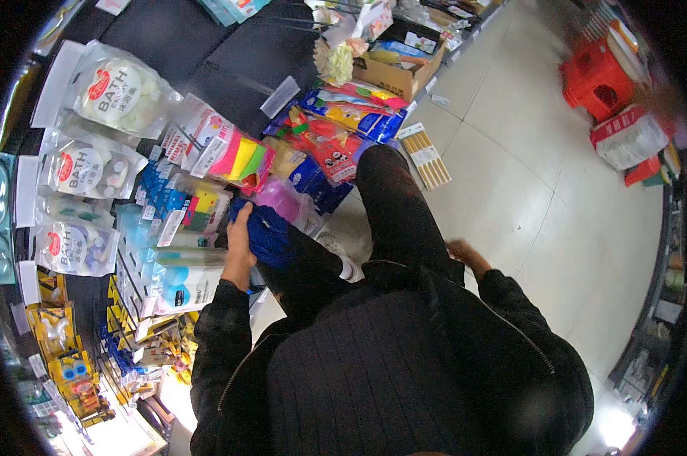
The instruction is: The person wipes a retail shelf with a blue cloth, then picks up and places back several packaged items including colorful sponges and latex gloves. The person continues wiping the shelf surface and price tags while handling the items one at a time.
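My left hand (240, 246) grips a bundle of dark blue cloth or mesh (269, 233), which lies over my left knee. Its thumb rests on top; the other fingers are mostly hidden. Beside my right thigh hangs my right hand (463, 252), blurred and partly covered, and I cannot tell how its fingers are set. Just beyond the blue bundle is a purple item in clear plastic (280, 199). Packs of pink, yellow and green cloths (243, 162) hang close to the left hand, above packs with blue tops (201, 208).
Bagged bath puffs (112, 94) hang along the left rack. Red packets (332, 148) and blue-yellow packets (349, 114) are heaped ahead, near a cardboard box (403, 77). A pack of chopsticks (424, 157) lies on the tiled floor (508, 171). A red plastic stool (600, 77) stands far right.
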The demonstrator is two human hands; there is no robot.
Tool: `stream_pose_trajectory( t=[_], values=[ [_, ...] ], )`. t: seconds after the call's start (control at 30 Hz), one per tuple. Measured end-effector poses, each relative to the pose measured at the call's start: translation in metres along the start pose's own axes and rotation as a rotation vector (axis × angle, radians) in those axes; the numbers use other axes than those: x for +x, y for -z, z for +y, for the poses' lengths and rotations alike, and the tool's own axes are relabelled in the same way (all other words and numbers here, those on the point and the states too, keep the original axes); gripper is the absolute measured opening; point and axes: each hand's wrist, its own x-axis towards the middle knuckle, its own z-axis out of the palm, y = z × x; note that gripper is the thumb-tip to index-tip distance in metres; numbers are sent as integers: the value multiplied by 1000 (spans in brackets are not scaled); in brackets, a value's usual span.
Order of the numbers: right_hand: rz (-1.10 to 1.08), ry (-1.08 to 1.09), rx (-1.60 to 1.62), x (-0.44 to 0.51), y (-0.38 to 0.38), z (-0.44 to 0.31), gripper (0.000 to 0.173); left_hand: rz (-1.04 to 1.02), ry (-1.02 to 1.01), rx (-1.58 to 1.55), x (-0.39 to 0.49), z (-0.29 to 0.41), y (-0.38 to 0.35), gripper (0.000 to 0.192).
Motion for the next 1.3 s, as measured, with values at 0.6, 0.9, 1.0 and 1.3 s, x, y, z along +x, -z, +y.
stream_pose_trajectory(
  t=[0.6, 0.9, 1.0, 1.3],
  values=[
    [577, 141, 112, 222, 203, -367, 28, -119, -431, 726, 75, -65, 25, 38],
    [479, 133, 56, 223, 203, -343, 28, 21, -246, 759, 50, -42, -2, 61],
    [455, 142, 70, 180, 182, -301, 28, 50, -318, 533, 42, -64, -5, 46],
    [449, 312, 105, 116, 166, -307, 28, 62, -478, 425, 42, -64, -33, 37]
  ],
)
